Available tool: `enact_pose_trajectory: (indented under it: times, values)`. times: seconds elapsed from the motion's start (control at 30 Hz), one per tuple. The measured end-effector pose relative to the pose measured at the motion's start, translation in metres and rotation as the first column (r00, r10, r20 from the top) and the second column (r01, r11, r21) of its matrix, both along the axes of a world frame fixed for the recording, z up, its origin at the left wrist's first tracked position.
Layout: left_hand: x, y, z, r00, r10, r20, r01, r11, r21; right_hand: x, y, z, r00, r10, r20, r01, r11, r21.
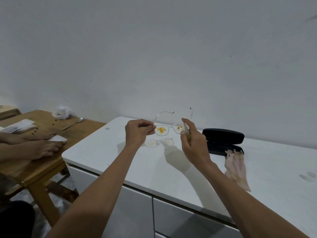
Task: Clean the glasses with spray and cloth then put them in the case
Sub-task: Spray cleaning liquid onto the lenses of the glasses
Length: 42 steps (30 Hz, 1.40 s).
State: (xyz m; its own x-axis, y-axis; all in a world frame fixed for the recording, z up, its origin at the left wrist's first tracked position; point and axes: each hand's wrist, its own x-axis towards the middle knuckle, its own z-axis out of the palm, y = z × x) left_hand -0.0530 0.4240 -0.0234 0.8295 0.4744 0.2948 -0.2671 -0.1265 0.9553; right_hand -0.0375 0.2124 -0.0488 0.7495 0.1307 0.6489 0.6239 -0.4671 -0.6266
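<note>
We hold the glasses point(169, 128) in the air above the white tabletop point(257, 162), lenses facing us, with yellow-orange smears on both lenses. Our left hand point(137, 133) is closed in a pinch on the frame's end at 9 o'clock of the lenses, where the clear temple arm curves upward. Our right hand point(192, 143) is wrapped around a small spray bottle point(186, 130), index finger raised on its top, the nozzle just beside the lens at 3 o'clock of the frame; most of the bottle is hidden in the grip. The glasses cast a faint shadow on the tabletop at 6 o'clock of them. The black case point(224, 140) lies open on the tabletop at 3 o'clock of our right hand, near but apart. The pale pink cloth point(236, 169) lies crumpled at 5 o'clock of the case, its upper end touching the case's lower half. At 9 o'clock, a wooden table point(42, 162) carries another person's hands point(39, 145).
</note>
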Motion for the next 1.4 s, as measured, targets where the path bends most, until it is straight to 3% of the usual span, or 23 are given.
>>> enact_pose_trajectory:
  times: [0.5, 1.1, 1.4]
  values:
    - [-0.007, 0.004, 0.002, 1.0, 0.009, 0.008, -0.009, 1.0, 0.002, -0.014, 0.029, 0.004, 0.997, 0.075, 0.005, -0.074, 0.996, -0.057]
    - [-0.012, 0.008, 0.006, 1.0, 0.0, 0.022, 0.0, 1.0, -0.003, -0.015, 0.046, 0.002, 0.998, 0.068, 0.016, -0.067, 0.995, -0.07]
    - [-0.013, 0.009, 0.006, 1.0, -0.002, 0.025, 0.002, 1.0, -0.005, -0.014, 0.048, -0.001, 0.995, 0.027, 0.094, -0.018, 0.996, -0.091]
